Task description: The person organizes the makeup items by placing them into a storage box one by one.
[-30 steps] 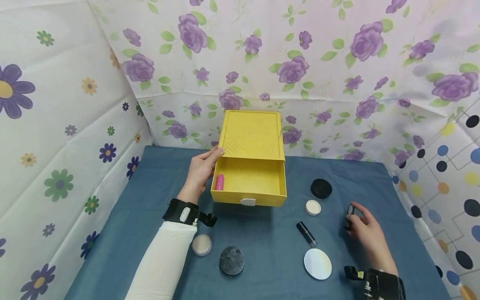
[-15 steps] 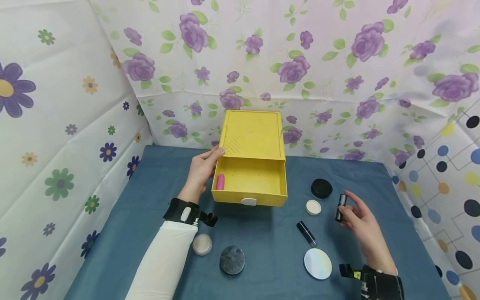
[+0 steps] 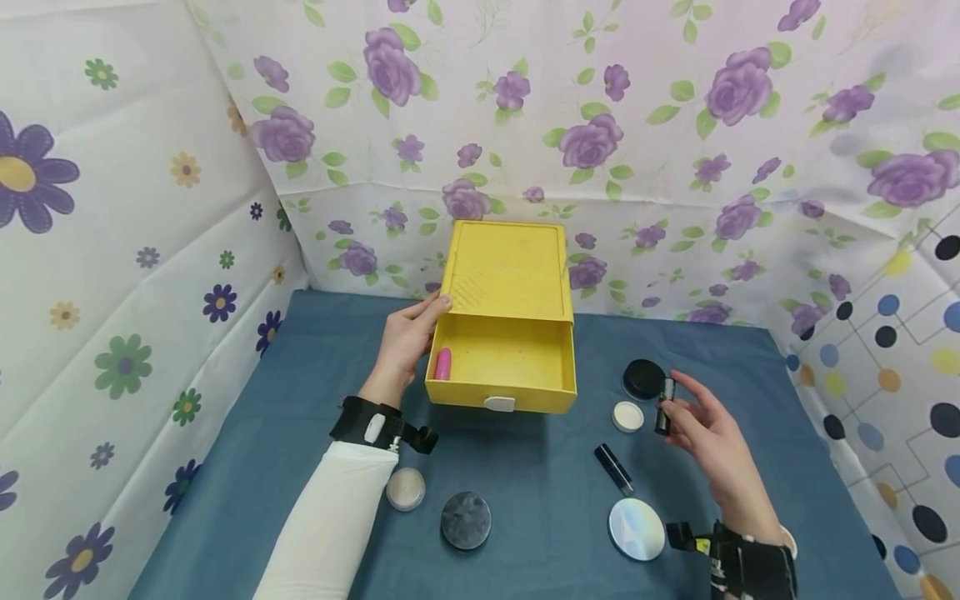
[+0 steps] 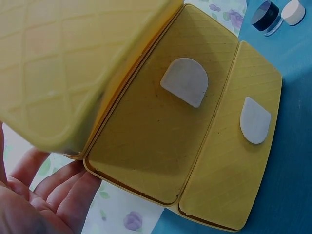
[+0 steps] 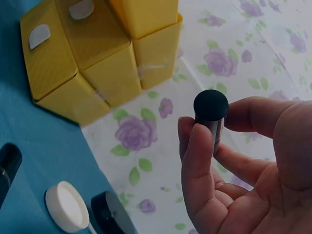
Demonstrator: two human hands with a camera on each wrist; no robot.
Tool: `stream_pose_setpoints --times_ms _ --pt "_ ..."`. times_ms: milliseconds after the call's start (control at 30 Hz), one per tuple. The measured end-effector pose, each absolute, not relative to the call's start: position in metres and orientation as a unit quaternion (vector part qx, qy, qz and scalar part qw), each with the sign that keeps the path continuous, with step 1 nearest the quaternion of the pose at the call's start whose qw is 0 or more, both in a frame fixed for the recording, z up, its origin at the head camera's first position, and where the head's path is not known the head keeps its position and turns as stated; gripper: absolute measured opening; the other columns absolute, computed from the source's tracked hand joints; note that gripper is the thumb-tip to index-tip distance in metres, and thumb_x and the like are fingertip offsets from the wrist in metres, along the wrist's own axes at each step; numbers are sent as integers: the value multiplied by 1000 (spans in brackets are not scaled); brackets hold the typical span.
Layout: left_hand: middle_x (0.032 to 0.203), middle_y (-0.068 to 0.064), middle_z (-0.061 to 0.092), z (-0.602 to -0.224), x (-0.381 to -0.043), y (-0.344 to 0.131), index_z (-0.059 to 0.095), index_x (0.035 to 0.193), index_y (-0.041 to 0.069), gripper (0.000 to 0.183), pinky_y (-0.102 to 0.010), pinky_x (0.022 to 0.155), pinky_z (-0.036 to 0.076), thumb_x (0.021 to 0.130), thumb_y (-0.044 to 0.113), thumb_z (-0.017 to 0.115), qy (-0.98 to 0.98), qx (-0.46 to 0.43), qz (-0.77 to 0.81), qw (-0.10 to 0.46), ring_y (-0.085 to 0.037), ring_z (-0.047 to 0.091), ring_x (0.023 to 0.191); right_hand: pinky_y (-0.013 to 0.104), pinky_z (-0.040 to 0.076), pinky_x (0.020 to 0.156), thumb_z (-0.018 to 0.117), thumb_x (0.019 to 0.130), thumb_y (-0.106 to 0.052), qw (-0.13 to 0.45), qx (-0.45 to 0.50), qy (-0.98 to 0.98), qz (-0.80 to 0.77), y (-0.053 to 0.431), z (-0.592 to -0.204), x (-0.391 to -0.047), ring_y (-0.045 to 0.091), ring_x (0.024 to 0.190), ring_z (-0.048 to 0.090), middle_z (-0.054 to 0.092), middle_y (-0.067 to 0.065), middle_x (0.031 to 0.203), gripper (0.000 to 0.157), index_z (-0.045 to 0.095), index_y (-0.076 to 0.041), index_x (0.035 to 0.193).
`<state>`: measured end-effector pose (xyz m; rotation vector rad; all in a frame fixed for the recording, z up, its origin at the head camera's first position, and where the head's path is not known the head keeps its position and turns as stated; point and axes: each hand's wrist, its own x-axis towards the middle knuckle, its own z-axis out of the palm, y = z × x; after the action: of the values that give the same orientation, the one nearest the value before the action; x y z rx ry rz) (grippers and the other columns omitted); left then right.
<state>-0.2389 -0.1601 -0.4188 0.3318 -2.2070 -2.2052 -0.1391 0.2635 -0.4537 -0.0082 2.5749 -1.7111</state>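
Note:
A yellow box of stacked drawers [image 3: 510, 268] stands at the back of the table, its top drawer [image 3: 540, 398] pulled out. Inside that drawer, at the left, sits a pink tube [image 3: 443, 364]. My left hand [image 3: 405, 340] grips the box's left side, thumb near the top edge; in the left wrist view its fingers [image 4: 73, 195] bend against the side. My right hand [image 3: 705, 429] pinches a short black lipstick tube [image 3: 665, 406] upright between thumb and fingertips, right of the box. In the right wrist view the tube's round black end [image 5: 211, 105] faces the camera.
Near the right hand lie a black-lidded jar [image 3: 642, 379], a small white round pot [image 3: 627, 417], a black tube [image 3: 614, 469] and a shiny white disc [image 3: 637, 529]. A pale jar [image 3: 406, 489] and a dark round compact [image 3: 466, 521] lie at the front. Floral cloth [image 3: 525, 100] hangs behind.
My right hand has moved left and slightly away from me with the lipstick tube, toward the black-lidded jar and the box. The left hand stays on the box.

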Motion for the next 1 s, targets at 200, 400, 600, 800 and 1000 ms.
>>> stream_pose_setpoints --times_ms 200,400,600,800,1000 --pt "139 -5 58 -419 -239 -162 61 136 26 75 -39 86 58 75 67 75 -702 108 -704 2 -17 67 100 29 60 74 53 103 -42 29 -20 823 -566 254 -443 -142 21 85 63 61 10 117 60 31 -28 156" --pt "143 1 54 -422 -241 -162 61 136 23 77 -37 84 58 74 67 75 -698 104 -708 0 -16 67 100 27 60 75 54 102 -40 25 -29 814 -580 244 -433 -144 20 89 63 60 13 119 60 30 -27 156" --pt "143 3 54 -421 -241 -162 62 135 23 77 -36 83 59 73 67 75 -693 102 -713 0 -16 67 100 27 60 75 56 102 -39 23 -36 810 -585 234 -423 -145 20 91 65 58 16 120 61 31 -25 156" --pt "142 -1 55 -420 -240 -162 62 136 26 76 -38 86 58 73 68 75 -695 102 -712 0 -16 67 100 28 60 75 57 101 -39 28 -42 802 -595 221 -412 -147 21 96 64 56 21 122 61 32 -27 155" --pt "142 0 55 -421 -240 -162 61 136 26 77 -37 86 58 73 68 75 -695 101 -712 -5 -16 67 100 32 61 76 58 101 -37 38 -67 792 -606 207 -401 -151 24 97 63 56 20 121 60 33 -30 154"
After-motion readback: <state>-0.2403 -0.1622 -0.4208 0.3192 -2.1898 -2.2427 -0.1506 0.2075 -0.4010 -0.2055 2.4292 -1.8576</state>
